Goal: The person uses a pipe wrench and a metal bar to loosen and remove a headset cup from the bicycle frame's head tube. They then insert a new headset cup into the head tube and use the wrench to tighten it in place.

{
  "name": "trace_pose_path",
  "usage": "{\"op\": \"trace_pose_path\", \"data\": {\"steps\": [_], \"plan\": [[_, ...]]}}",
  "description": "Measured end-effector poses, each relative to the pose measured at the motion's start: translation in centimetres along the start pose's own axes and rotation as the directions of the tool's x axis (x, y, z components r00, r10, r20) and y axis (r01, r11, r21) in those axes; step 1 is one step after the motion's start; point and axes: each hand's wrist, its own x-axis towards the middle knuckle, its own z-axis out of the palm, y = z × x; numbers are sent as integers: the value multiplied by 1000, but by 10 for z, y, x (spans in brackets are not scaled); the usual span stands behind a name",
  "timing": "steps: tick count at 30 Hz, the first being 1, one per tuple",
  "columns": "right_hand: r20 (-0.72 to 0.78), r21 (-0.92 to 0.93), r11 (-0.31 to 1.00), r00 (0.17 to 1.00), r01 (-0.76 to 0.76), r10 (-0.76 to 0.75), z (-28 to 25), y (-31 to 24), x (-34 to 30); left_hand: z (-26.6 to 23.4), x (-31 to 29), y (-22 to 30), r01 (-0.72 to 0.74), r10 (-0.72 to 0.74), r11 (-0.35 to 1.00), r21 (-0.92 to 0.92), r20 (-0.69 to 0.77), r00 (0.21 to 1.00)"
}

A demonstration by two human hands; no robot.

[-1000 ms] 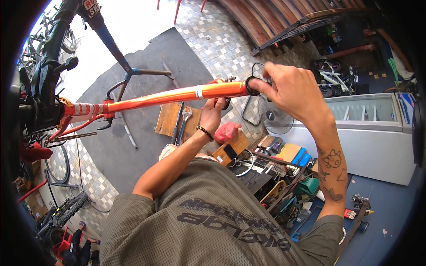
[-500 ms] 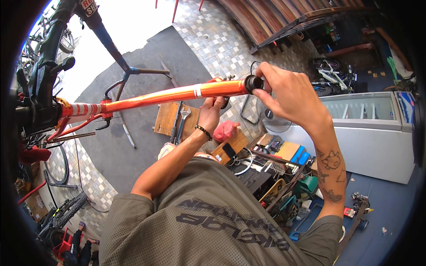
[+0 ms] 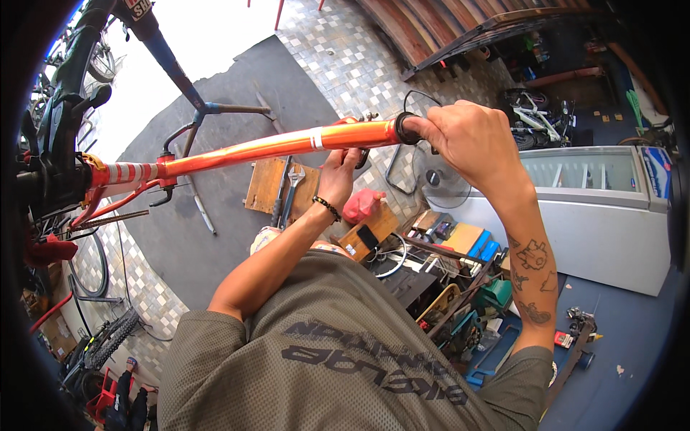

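The right hand (image 3: 474,140) is curling its fingers narrowly at the open end of an orange bike frame (image 3: 259,147), with its thumb touching a black ring (image 3: 404,129) there; I cannot tell whether it is gripping anything. The left hand (image 3: 338,176) is bending its fingers just under the same frame, to the left of the right hand, beside a small black part (image 3: 362,158); whether it is holding that part is hidden from this view.

The frame is running leftward from both hands, past a white band (image 3: 316,138), to a black clamp (image 3: 61,172) well apart from them. A blue stand (image 3: 169,68) is standing beyond the frame, up and to the left of the hands, over a dark mat (image 3: 223,93).

Below and left of the left hand, an adjustable wrench (image 3: 292,192) is lying on a wooden surface (image 3: 264,179). A red bag (image 3: 361,206) is sitting just below the left hand, and a phone (image 3: 368,238) is lying below the bag. A round fan (image 3: 444,188) is standing below the right hand, and a white freezer (image 3: 553,233) is stretching beyond that wrist, to its right.
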Motion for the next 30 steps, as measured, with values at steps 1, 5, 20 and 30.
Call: {"op": "trace_pose_path", "data": {"steps": [1,5,20,30], "plan": [[-47,64,998,999,17,-14,1,0,1,0,0,1,1,-1,1000,-5,0,1000],[-60,183,983,998,33,-23,-3,0,0,0,-2,8,105,-105,994,-1,47,993],[-66,140,989,997,55,-46,-8,-4,3,2,0,-2,38,-38,998,-46,-4,999],[-48,142,988,998,57,-51,-4,-2,1,2,-3,13,83,-81,995,-63,34,996]]}}
